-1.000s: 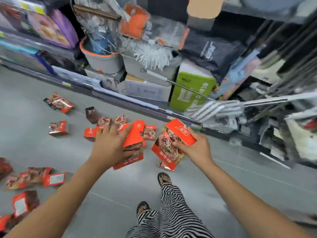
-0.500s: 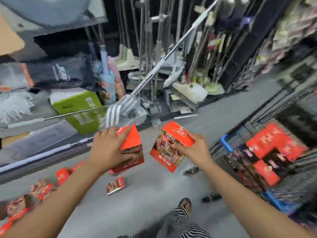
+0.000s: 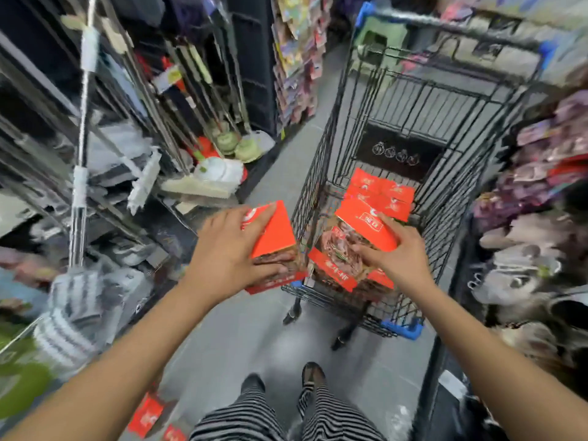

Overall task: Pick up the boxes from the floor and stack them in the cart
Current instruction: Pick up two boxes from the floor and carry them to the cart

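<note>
My left hand (image 3: pixel 227 249) grips an orange-red food box (image 3: pixel 276 240) just left of the near end of the black wire cart (image 3: pixel 321 173). My right hand (image 3: pixel 397 253) holds a second orange-red box (image 3: pixel 346 246) over the cart's near end. Several more orange-red boxes (image 3: pixel 385 192) lie stacked inside the cart. Two more boxes (image 3: pixel 148 415) lie on the grey floor at the bottom left.
Mops and brooms (image 3: pixel 219 167) lean in racks along the left. Shelves of packed goods (image 3: pixel 541 218) crowd the right side. A striped duster head (image 3: pixel 70 316) juts out at the left. My striped trousers and sandals (image 3: pixel 313 375) stand on the floor behind the cart.
I have turned right from the floor boxes and shelf to face the cart. Both hands have carried their boxes up to the cart's near end.
</note>
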### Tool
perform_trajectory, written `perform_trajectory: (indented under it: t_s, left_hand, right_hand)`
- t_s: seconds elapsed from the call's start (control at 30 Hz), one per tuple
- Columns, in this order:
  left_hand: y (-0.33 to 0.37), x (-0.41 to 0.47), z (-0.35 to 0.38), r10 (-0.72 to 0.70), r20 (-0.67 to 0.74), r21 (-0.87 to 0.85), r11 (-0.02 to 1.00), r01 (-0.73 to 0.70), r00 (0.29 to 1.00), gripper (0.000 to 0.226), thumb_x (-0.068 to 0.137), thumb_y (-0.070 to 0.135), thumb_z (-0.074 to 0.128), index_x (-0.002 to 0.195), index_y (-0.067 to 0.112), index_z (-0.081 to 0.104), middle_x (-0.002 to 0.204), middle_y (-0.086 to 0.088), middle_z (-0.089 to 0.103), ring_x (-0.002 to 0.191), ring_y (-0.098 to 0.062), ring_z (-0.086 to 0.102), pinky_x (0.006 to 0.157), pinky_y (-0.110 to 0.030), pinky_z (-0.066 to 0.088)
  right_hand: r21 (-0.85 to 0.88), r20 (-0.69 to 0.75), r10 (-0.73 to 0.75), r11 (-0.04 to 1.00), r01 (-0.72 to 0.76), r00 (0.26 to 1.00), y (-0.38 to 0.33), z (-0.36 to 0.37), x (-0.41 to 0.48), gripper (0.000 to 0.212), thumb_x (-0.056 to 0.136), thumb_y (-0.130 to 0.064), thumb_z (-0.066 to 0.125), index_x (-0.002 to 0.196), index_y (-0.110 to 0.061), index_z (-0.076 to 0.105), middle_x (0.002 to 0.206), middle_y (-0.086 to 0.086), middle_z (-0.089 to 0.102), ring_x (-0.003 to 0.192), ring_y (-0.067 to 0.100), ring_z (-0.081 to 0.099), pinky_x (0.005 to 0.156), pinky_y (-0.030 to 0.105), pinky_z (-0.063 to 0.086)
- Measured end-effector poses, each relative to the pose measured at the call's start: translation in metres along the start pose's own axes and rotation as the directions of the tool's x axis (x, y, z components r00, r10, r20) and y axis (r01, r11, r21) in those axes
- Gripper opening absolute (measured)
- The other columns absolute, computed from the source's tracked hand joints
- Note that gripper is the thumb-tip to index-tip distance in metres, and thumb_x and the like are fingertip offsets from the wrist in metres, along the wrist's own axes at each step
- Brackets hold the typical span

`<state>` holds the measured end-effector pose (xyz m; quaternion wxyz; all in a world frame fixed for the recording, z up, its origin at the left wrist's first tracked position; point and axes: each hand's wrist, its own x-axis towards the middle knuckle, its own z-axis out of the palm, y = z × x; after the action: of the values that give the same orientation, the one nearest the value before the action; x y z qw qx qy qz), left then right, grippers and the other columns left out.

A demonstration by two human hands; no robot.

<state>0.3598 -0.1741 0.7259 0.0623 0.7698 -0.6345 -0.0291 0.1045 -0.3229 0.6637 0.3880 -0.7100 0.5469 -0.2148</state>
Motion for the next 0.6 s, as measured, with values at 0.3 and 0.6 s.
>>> perform_trajectory:
  t_s: [0.3, 0.6]
  left_hand:
    - [0.048, 0.105, 0.081, 0.429, 0.084, -0.138, 0.899, -0.416, 0.899, 0.092, 0.065, 0.076, 0.041, 0.141, 0.025, 0.032, 0.116, -0.021, 0.056, 0.098, -0.039, 0.056, 0.083, -0.048, 0.046]
    - [0.045, 0.142, 0.196, 0.608, 0.314, -0.154, 0.791, -0.593, 0.729, 0.094, 0.068, 0.075, 0.054, 0.145, 0.028, 0.027, 0.13, -0.021, 0.05, 0.117, -0.04, 0.049, 0.097, -0.053, 0.038]
  right_hand:
    - [0.085, -0.142, 0.306, 0.951, -0.296, 0.941, 0.081, -0.012, 0.001, 0.115, 0.039, -0.056, 0.088, 0.139, -0.018, 0.044, 0.121, 0.005, 0.05, 0.112, 0.022, 0.054, 0.095, 0.03, 0.046]
    - [-0.014, -0.044, 0.392, 0.92, -0.393, 0.919, 0.146, 0.019, 0.008, 0.089, 0.051, -0.029, 0.095, 0.128, -0.02, 0.05, 0.113, 0.0, 0.045, 0.104, 0.018, 0.051, 0.085, 0.023, 0.037]
